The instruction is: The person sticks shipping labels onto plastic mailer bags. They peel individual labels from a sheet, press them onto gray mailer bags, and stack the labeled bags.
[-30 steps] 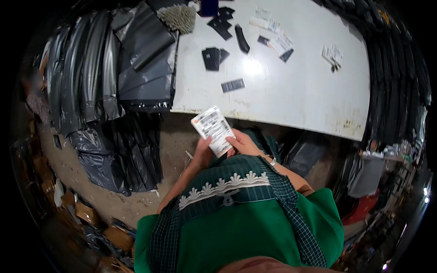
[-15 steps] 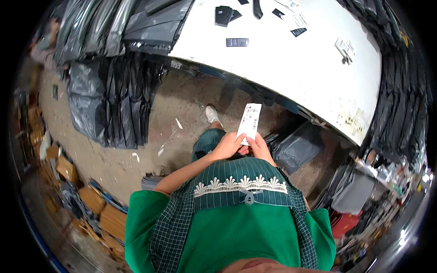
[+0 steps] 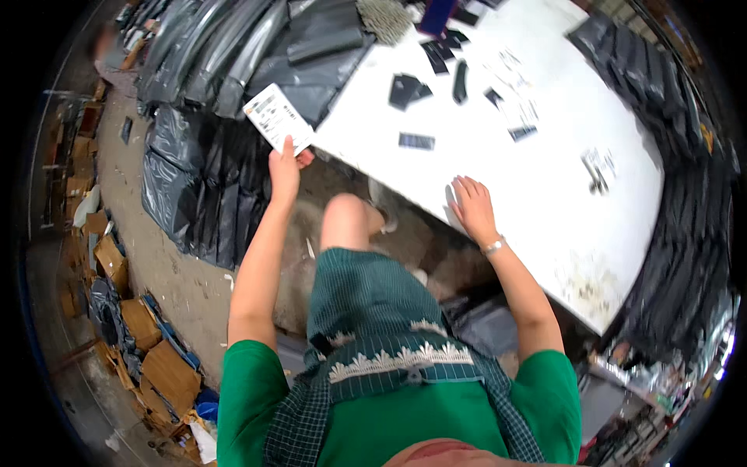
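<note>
My left hand (image 3: 285,167) is stretched out to the left and grips a white printed label sheet (image 3: 278,118) by its lower corner, holding it over the stacked grey mailer bags (image 3: 311,58). My right hand (image 3: 471,205) rests flat, fingers spread, on the near edge of the white table (image 3: 545,179) and holds nothing. One raised knee (image 3: 346,218) shows between my arms, above my green checked skirt.
On the table lie several small black packets (image 3: 406,89), a dark strip (image 3: 460,81) and printed slips (image 3: 597,170). Black bags (image 3: 204,194) hang at the left, dark bags (image 3: 685,233) line the right. Flattened cardboard boxes (image 3: 148,350) lie on the floor.
Both hands held the label in front of my body before. Now the right hand has let go and landed on the table edge, and the left has carried the label out to the left.
</note>
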Available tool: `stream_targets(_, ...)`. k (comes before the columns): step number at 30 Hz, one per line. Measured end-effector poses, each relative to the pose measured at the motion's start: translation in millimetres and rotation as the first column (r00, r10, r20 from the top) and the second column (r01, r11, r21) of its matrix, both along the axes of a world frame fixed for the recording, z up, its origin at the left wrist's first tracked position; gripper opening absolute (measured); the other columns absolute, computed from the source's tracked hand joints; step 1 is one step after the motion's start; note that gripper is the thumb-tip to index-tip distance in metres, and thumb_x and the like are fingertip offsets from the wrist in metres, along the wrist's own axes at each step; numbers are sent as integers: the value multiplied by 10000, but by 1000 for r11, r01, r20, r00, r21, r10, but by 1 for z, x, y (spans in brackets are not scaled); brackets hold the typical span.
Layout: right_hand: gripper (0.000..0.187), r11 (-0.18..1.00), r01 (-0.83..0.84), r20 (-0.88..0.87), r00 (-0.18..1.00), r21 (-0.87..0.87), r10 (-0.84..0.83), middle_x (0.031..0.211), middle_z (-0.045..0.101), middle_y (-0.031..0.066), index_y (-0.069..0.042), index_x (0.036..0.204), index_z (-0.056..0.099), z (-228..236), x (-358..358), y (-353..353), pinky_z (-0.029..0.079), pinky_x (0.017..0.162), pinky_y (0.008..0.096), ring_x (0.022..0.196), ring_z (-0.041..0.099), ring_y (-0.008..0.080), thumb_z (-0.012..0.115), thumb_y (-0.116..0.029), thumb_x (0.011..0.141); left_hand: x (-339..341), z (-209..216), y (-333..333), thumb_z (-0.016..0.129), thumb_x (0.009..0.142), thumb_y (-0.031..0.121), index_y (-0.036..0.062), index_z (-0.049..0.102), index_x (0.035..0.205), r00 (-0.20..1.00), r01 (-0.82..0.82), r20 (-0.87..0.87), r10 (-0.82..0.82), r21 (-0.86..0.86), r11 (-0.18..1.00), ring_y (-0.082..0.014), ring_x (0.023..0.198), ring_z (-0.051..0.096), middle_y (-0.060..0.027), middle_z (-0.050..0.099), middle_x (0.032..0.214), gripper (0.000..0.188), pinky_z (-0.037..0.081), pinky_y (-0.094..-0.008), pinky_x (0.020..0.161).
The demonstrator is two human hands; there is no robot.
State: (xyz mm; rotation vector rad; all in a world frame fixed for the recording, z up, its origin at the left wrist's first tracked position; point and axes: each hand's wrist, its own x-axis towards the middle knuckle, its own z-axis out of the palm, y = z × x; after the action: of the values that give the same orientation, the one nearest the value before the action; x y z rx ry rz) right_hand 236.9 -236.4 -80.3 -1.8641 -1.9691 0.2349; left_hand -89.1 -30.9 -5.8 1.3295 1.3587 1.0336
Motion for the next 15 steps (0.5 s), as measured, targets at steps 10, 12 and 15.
stream_targets(10, 520, 895, -169, 83, 972, -413, 221, 1338, 368, 131, -98, 1250, 436, -19, 21, 45, 214, 999, 565, 1243, 329, 289, 526, -364, 812, 129, -42, 344, 468, 888, 319, -60, 552, 957, 940, 79, -339, 30, 302, 950, -334, 790, 580, -203, 613, 855, 395, 426, -381, 696)
stream_targets(12, 488, 876, -180, 32, 976, -448, 216, 1318, 389, 133, -95, 1220, 462, -27, 22, 45, 233, 981, 585, 1228, 346, 298, 551, -308, 789, 144, -53, 388, 502, 869, 313, -64, 531, 968, 921, 62, -388, 43, 255, 965, -388, 835, 554, -231, 590, 904, 391, 419, -407, 739)
stream_targets(15, 436, 831, -73, 15, 995, -552, 97, 1312, 391, 143, -71, 1200, 471, 1, 8, 58, 240, 998, 554, 1232, 339, 312, 522, -208, 789, 156, -61, 400, 502, 871, 267, -81, 514, 1007, 800, 256, -599, -42, 277, 926, -406, 956, 488, -255, 542, 1000, 374, 385, -404, 823)
